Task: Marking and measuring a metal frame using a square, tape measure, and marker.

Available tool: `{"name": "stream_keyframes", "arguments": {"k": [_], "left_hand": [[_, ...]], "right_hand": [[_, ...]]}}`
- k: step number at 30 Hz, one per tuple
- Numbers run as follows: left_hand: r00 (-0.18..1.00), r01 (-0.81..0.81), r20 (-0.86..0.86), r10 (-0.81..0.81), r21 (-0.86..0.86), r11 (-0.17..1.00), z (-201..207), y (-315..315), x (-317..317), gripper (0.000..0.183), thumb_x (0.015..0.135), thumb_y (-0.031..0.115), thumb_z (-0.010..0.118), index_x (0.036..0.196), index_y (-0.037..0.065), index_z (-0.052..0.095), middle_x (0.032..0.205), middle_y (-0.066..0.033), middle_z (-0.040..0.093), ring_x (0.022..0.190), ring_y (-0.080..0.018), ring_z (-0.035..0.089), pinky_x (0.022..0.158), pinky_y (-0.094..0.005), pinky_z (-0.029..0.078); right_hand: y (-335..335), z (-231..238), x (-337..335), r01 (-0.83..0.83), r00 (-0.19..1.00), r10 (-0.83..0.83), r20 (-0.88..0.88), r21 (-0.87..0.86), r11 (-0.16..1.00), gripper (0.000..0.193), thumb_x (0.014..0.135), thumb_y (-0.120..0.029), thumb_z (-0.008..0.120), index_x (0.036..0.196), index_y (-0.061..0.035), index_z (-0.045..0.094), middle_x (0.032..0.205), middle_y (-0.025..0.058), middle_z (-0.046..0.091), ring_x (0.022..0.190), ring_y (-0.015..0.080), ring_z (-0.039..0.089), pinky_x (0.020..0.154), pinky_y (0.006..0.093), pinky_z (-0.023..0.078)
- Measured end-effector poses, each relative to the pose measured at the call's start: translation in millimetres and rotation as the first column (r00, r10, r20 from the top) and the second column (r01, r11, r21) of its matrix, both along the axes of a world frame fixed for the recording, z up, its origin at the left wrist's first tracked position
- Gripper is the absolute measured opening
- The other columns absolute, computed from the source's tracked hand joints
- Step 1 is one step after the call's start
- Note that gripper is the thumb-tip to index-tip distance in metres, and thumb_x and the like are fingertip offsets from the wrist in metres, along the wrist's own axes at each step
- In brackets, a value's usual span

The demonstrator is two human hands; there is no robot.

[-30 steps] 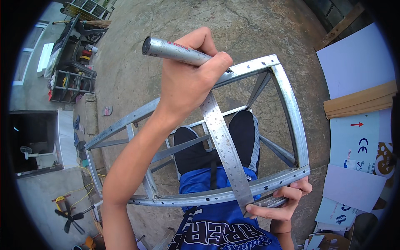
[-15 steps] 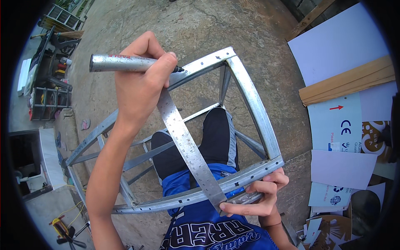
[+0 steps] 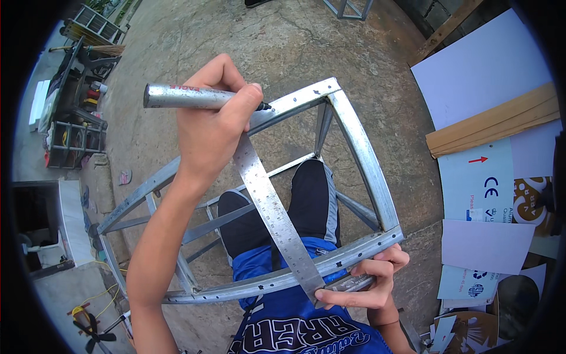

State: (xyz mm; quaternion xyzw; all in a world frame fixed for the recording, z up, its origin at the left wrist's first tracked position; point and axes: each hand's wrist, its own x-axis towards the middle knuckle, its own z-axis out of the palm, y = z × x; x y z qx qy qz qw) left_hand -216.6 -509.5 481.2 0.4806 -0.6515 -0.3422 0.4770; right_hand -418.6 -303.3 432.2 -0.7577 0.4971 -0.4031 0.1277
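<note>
My left hand (image 3: pixel 215 118) grips a silver marker pen (image 3: pixel 186 96), its black tip at the far bar of a curved metal frame (image 3: pixel 365 159). Dark ink dots run along the frame's bars. A steel try square (image 3: pixel 274 218) lies with its ruled blade across the frame, from under my left hand to the near bar. At the blade's near end, my right hand (image 3: pixel 380 283) is closed around the square's grey stock, thumb against the blade's end. The frame stands over my legs, and its lower bars are partly hidden.
White and printed panels (image 3: pixel 477 183) lie at the right with a brown strip (image 3: pixel 495 127) across them. Another metal frame (image 3: pixel 348 7) stands at the far edge. Left are a rack of tools (image 3: pixel 76 138), a ladder (image 3: pixel 97 26) and a yellow cord (image 3: pixel 97 302).
The view has shifted slightly, so the frame and both hands sit a little lower and my left hand farther right. Another metal frame shows at the top. Both grips stay the same.
</note>
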Motion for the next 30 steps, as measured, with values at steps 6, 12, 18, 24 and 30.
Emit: {"name": "stream_keyframes", "arguments": {"k": [6, 12, 18, 24, 30], "left_hand": [[1.000, -0.006, 0.003, 0.006, 0.026, 1.000, 1.0, 0.2, 0.5, 0.018, 0.077, 0.008, 0.062, 0.066, 0.003, 0.048, 0.054, 0.0009, 0.048, 0.047, -0.0041, 0.047, 0.043, -0.0208, 0.033], [1.000, -0.012, 0.004, 0.012, 0.027, 1.000, 0.2, 0.4, 0.3, 0.018, 0.077, 0.007, 0.062, 0.066, 0.003, 0.048, 0.054, 0.0012, 0.048, 0.047, -0.0040, 0.046, 0.042, -0.0207, 0.033], [1.000, 0.002, -0.002, -0.002, 0.024, 1.000, -0.5, 0.1, 0.7, 0.019, 0.078, 0.008, 0.062, 0.066, 0.004, 0.048, 0.054, 0.0012, 0.048, 0.046, -0.0039, 0.046, 0.042, -0.0206, 0.032], [1.000, 0.005, -0.008, -0.005, 0.025, 1.000, -0.7, -0.3, 1.3, 0.019, 0.078, 0.008, 0.062, 0.066, 0.004, 0.047, 0.054, 0.0015, 0.047, 0.046, -0.0039, 0.045, 0.042, -0.0206, 0.032], [1.000, 0.015, -0.025, -0.015, 0.019, 1.000, -0.5, 0.2, 0.4, 0.019, 0.079, 0.008, 0.062, 0.066, 0.004, 0.048, 0.055, 0.0011, 0.049, 0.046, -0.0033, 0.045, 0.042, -0.0200, 0.032]], "right_hand": [[0.6, -1.5, 0.0, -0.002, 1.000, 0.002, 0.004, -0.005, 1.000, 0.031, 0.065, -0.051, 0.073, 0.094, -0.0573, 0.063, 0.086, -0.0088, 0.035, 0.089, 0.0146, 0.032, 0.074, 0.0272, 0.033], [2.0, -2.1, -0.8, -0.002, 1.000, 0.002, -0.006, 0.012, 1.000, 0.031, 0.066, -0.052, 0.071, 0.095, -0.0576, 0.062, 0.086, -0.0089, 0.035, 0.090, 0.0152, 0.032, 0.075, 0.0277, 0.033], [1.6, -1.6, 0.1, 0.003, 1.000, -0.003, -0.005, 0.007, 1.000, 0.030, 0.066, -0.052, 0.071, 0.094, -0.0577, 0.062, 0.086, -0.0088, 0.035, 0.091, 0.0155, 0.032, 0.075, 0.0279, 0.034], [2.1, -0.8, 0.6, 0.005, 1.000, -0.005, 0.009, 0.018, 1.000, 0.029, 0.066, -0.051, 0.071, 0.093, -0.0578, 0.063, 0.086, -0.0089, 0.035, 0.090, 0.0156, 0.032, 0.075, 0.0280, 0.034], [1.5, -2.7, 0.7, 0.013, 1.000, -0.013, -0.003, -0.001, 1.000, 0.030, 0.065, -0.050, 0.072, 0.093, -0.0573, 0.063, 0.086, -0.0090, 0.035, 0.089, 0.0148, 0.032, 0.074, 0.0281, 0.032]]}}
